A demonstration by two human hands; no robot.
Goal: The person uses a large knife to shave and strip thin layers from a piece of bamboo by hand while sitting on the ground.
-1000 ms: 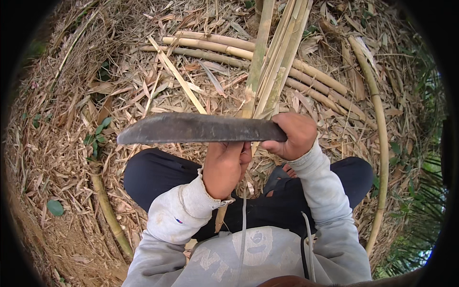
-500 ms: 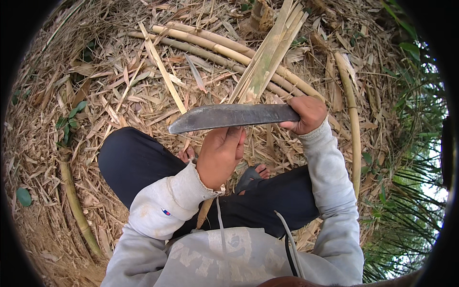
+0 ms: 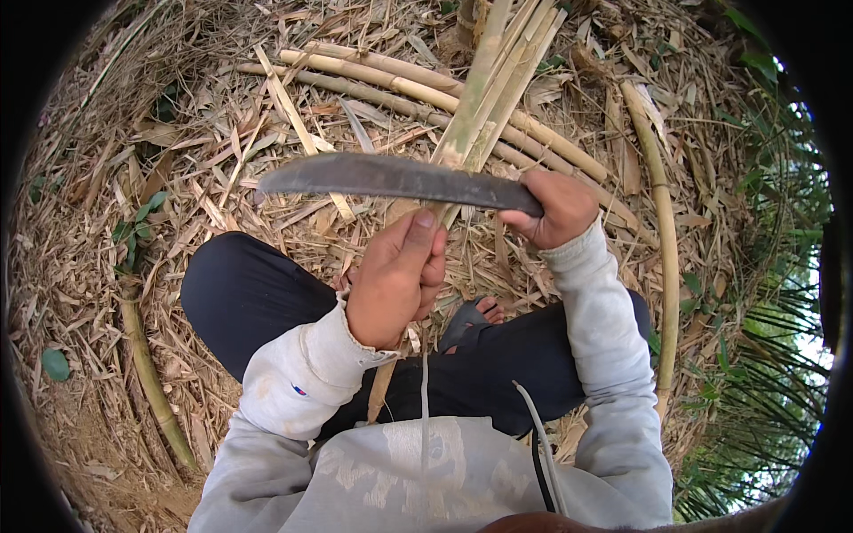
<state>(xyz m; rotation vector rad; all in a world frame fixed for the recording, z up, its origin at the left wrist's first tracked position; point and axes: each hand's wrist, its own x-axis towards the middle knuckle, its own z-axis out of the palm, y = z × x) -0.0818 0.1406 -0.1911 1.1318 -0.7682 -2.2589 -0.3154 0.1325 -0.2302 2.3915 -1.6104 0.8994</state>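
My right hand point(image 3: 562, 210) is closed round the handle end of a machete, and its fingers hide the handle. The dark, wide blade point(image 3: 391, 176) reaches leftward across the view, its tip slightly blurred. My left hand point(image 3: 397, 280) is closed just below the blade, thumb on top, gripping a bamboo strip point(image 3: 475, 107). That strip runs away from me under the blade, and a pale narrow end point(image 3: 382, 386) pokes out below my left hand. Beside it, more split bamboo strips point(image 3: 520, 84) fan out at the far side; whether my hand also holds those, I cannot tell.
Several bamboo poles point(image 3: 400, 86) lie across the far ground. One pole point(image 3: 662, 231) curves along the right, another point(image 3: 149, 382) at the left. A loose slat point(image 3: 298, 115) lies far left. Dry leaves and shavings cover the ground round my legs and sandalled foot point(image 3: 466, 324); green plants grow at right.
The machete has slid left and slightly away from me, its tip now farther left. My left hand has shifted a little nearer to me, and one strip stands more apart from the others.
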